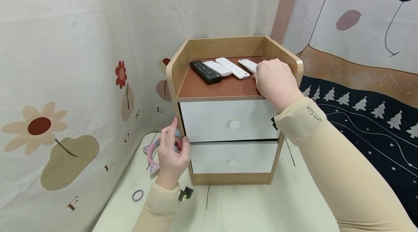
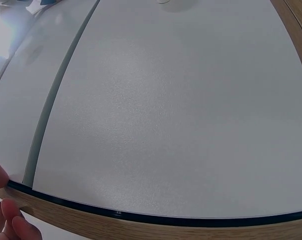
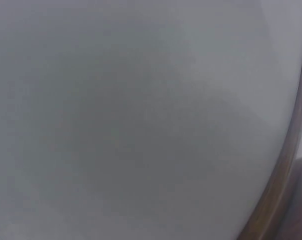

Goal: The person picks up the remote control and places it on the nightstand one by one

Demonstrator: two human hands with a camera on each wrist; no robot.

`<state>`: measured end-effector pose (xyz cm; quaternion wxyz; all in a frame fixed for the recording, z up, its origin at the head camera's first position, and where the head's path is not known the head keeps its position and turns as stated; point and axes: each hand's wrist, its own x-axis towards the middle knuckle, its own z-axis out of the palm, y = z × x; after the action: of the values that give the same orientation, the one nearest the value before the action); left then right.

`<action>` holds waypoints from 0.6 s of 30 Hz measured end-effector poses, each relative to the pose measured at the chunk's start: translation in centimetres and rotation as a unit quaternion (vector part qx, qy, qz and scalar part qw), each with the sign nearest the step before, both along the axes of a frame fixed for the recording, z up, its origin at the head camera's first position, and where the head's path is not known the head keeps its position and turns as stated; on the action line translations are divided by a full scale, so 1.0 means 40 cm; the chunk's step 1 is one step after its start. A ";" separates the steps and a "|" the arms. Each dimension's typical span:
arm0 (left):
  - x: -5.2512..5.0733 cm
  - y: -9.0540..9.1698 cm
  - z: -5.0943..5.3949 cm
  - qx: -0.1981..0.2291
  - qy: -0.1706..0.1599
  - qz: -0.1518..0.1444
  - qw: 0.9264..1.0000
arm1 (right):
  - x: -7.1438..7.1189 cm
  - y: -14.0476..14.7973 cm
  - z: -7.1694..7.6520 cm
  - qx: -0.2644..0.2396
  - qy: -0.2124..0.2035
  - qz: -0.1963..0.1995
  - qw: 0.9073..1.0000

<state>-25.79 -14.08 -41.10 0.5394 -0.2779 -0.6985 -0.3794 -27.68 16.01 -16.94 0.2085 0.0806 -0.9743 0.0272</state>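
Note:
A small wooden cabinet (image 1: pixel 232 178) has two white drawers and a brown top shelf. On the shelf lie a black remote control (image 1: pixel 205 72) and two white ones, a left one (image 1: pixel 218 68) and a middle one (image 1: pixel 232 68). My right hand (image 1: pixel 277 79) grips the near end of the rightmost white remote control (image 1: pixel 248 65); its fingertips are mostly hidden. My left hand (image 1: pixel 173 154) holds the cabinet's left front edge, thumb at the front and fingers along the side. In the left wrist view, fingertips (image 2: pixel 21 227) show beside the wooden edge.
A pink and blue ring with pointed ears (image 1: pixel 152 154) lies left of the cabinet, partly behind my left hand. The cabinet stands on a pale covered surface (image 1: pixel 254 210), with printed curtains behind and at both sides. Round knobs (image 1: pixel 234 125) mark the drawers.

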 end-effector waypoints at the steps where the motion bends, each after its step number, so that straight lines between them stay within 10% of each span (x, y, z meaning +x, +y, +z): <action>1: -0.001 0.000 0.000 0.000 0.000 0.000 1.000 | 0.000 0.000 0.000 -0.001 -0.001 0.001 1.000; 10: -0.001 -0.002 0.003 -0.003 0.005 0.001 1.000 | 0.007 0.002 0.000 -0.004 -0.006 0.005 1.000; 18: 0.024 -0.025 0.008 -0.027 -0.031 0.024 0.999 | 0.042 0.009 -0.024 -0.032 0.069 0.046 0.996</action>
<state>-24.83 -15.08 -40.77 0.5184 -0.2635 -0.7313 -0.3565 -25.99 16.37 -17.90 0.2759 0.1201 -0.9516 0.0623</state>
